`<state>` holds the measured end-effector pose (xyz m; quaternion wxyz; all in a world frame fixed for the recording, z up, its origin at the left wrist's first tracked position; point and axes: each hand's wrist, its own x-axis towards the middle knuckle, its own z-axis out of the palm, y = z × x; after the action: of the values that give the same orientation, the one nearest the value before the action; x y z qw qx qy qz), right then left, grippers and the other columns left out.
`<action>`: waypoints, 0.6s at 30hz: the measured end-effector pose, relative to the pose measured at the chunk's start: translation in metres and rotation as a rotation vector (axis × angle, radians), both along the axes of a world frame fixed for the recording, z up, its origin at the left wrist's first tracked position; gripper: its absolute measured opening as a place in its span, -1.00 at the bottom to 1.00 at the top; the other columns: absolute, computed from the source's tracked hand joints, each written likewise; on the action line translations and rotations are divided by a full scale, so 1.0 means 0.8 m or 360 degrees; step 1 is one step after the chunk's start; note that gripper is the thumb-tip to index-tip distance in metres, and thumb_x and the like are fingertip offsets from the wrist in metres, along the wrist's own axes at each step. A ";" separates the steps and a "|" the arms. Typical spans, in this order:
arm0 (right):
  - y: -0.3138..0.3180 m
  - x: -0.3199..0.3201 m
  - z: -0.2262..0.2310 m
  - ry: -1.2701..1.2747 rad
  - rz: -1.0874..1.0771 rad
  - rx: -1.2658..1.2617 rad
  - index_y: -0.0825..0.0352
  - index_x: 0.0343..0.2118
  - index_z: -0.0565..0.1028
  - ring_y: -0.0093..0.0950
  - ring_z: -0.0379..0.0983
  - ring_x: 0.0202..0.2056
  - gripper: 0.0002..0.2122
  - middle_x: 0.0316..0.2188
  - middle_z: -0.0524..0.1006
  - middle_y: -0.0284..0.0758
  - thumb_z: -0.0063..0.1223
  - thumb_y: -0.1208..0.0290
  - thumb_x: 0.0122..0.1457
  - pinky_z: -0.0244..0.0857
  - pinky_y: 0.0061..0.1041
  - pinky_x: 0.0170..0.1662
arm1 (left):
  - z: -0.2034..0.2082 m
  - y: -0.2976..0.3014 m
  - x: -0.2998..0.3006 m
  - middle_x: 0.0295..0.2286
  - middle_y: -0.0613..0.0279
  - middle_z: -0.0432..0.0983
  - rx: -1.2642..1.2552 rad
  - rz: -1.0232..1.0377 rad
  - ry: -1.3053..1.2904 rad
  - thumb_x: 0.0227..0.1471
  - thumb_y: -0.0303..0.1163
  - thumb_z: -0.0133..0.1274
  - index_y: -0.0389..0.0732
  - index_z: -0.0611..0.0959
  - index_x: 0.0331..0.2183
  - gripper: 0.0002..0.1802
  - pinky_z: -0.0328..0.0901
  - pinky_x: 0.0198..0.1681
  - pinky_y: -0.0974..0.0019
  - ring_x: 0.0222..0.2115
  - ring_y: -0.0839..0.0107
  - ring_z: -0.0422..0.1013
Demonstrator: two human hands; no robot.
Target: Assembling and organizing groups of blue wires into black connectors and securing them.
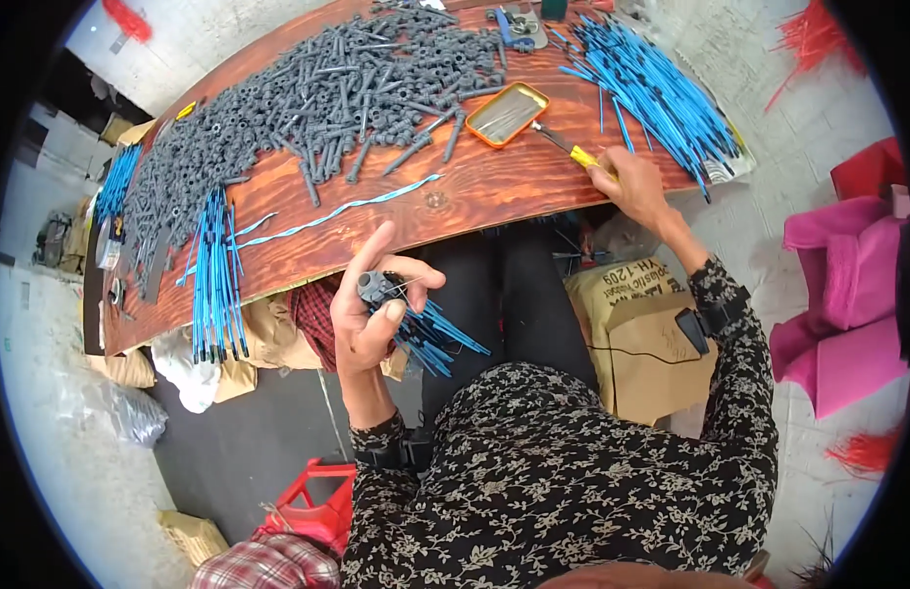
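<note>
My left hand (368, 309) is in front of the table edge, closed on a dark grey plastic fitting (376, 287), its index finger raised. A thin, needle-like piece (408, 286) sticks out beside the fitting. Blue strips with dark ends (440, 339) fan out below that hand over my lap; their link to the fitting is hidden. At the right of the table, my right hand (628, 187) is wrapped round the yellow handle of a slim tool (581, 155). The tool's dark tip reaches the corner of an orange-rimmed tray (474, 132) with thin metal pins inside.
Many grey plastic plugs (347, 88) are heaped across the wooden table (416, 221). Blue strip bundles lie at the right (651, 83) and left (215, 285). A blue tool (514, 31) sits at the back. Below are a carton (661, 363) and a red stool (312, 501).
</note>
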<state>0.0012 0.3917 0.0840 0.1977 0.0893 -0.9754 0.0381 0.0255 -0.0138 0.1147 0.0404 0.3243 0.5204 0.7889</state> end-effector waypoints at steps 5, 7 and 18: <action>-0.073 0.050 0.099 -0.1314 0.0228 -0.1927 0.37 -0.29 0.49 -0.59 0.52 -0.44 -0.75 -0.41 0.52 -0.35 0.08 0.24 0.22 0.37 -0.55 -0.39 | 0.002 0.008 0.001 -0.09 -0.29 0.47 0.0041 -0.0040 -0.0070 0.05 -0.30 0.14 -0.44 0.10 0.26 -0.12 0.31 -0.31 0.36 -0.44 0.44 0.36; -0.090 0.059 0.130 -0.1484 0.0419 -0.1809 0.38 -0.31 0.50 -0.65 0.51 -0.45 -0.75 -0.43 0.52 -0.36 0.06 0.24 0.24 0.37 -0.58 -0.39 | 0.008 0.016 -0.002 0.00 -0.34 0.41 0.0024 -0.0052 -0.0115 0.05 -0.30 0.15 -0.44 0.08 0.26 -0.10 0.31 -0.31 0.37 -0.44 0.45 0.36; -0.143 0.037 0.184 -0.1725 0.0911 -0.0714 0.39 -0.32 0.55 -0.61 0.42 -0.52 -0.62 -0.56 0.53 -0.40 0.09 0.06 0.24 0.30 -0.51 -0.46 | 0.005 0.019 0.001 0.08 -0.36 0.31 0.0052 -0.0097 -0.0097 0.03 -0.35 0.15 -0.40 0.14 0.25 -0.15 0.30 -0.29 0.38 -0.43 0.49 0.34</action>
<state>0.0305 0.2777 0.2312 -0.3264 0.2702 -0.8429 0.3317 0.0260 0.0016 0.1188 0.0748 0.3165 0.4960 0.8051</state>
